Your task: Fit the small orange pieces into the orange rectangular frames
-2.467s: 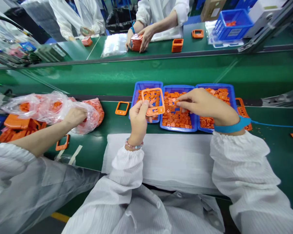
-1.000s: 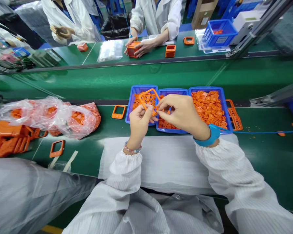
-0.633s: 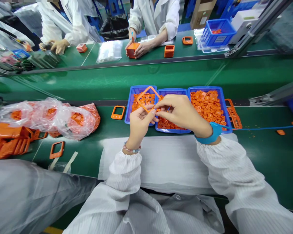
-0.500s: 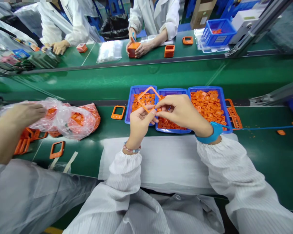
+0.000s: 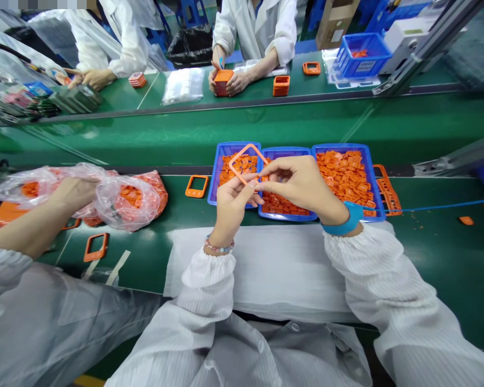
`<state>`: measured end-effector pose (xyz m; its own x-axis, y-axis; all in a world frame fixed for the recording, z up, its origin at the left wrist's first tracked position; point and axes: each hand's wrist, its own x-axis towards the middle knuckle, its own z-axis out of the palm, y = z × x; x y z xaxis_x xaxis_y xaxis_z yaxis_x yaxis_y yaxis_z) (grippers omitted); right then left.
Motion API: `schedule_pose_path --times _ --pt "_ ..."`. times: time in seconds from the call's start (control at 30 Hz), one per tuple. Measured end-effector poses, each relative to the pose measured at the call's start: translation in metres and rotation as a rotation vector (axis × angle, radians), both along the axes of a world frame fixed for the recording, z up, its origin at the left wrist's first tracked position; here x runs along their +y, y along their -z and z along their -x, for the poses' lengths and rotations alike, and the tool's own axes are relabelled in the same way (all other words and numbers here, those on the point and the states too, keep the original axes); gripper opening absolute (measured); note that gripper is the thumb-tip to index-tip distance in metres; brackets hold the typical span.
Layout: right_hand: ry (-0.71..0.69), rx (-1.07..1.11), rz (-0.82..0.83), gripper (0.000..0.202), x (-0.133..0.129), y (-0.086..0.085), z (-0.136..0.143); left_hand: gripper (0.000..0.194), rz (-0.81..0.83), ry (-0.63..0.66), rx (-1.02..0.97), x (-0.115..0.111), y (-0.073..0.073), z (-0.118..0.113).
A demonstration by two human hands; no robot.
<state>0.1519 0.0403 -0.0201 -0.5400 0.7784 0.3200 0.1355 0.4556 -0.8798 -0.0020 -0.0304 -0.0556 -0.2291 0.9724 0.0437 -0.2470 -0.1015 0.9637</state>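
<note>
Green worktops (image 5: 439, 252) ran left to right across my remote view, one near and one far; on the near one lay a white sheet (image 5: 274, 263), with three blue trays (image 5: 374, 177) of small orange pieces (image 5: 342, 172) side by side beyond it. From my station I observed the orange frame (image 5: 240, 154) held off the surface, overlapping the left tray in view, one corner pointing far; the left hand (image 5: 232, 204) gripped its near corner between thumb and curled fingers; the right hand (image 5: 302, 180), thumb and forefinger almost together, met the frame at its near right side; I could not tell whether those fingertips pinched a small piece. One blue band (image 5: 344, 220) encircled the right wrist; a second frame (image 5: 194, 193) lay flat, left of the trays; farther left, a co-worker's hand (image 5: 76, 194) rested at clear bags (image 5: 137, 185) of orange parts.
</note>
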Motion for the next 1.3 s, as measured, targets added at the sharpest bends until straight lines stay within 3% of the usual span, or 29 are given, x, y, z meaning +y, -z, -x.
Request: schedule_pose_path --times 0.13,0.6,0.73,0.93,1.13,1.3 --pt "0.062 0.004 0.022 0.043 -0.001 0.001 0.002 0.037 -0.001 0.024 -0.014 -0.001 0.002 0.000" --pt "0.236 0.084 -0.061 0.041 -0.003 0.013 0.011 0.034 -0.071 0.042 -0.003 -0.004 0.002 -0.002" --pt "0.244 0.035 -0.087 0.034 -0.006 0.009 0.008 0.033 -0.059 0.039 -0.004 -0.004 0.003 -0.002" --pt "0.143 -0.059 -0.182 0.020 -0.007 -0.001 0.001 0.036 -0.058 0.007 -0.021 -0.001 0.004 0.000" --pt "0.156 0.032 -0.073 0.015 -0.004 0.000 0.002 0.035 -0.109 -0.023 0.044 -0.002 0.007 0.000" --pt "0.132 0.084 0.091 0.027 -0.003 -0.002 0.002 0.030 -0.173 -0.035 0.081 -0.004 0.007 -0.001"
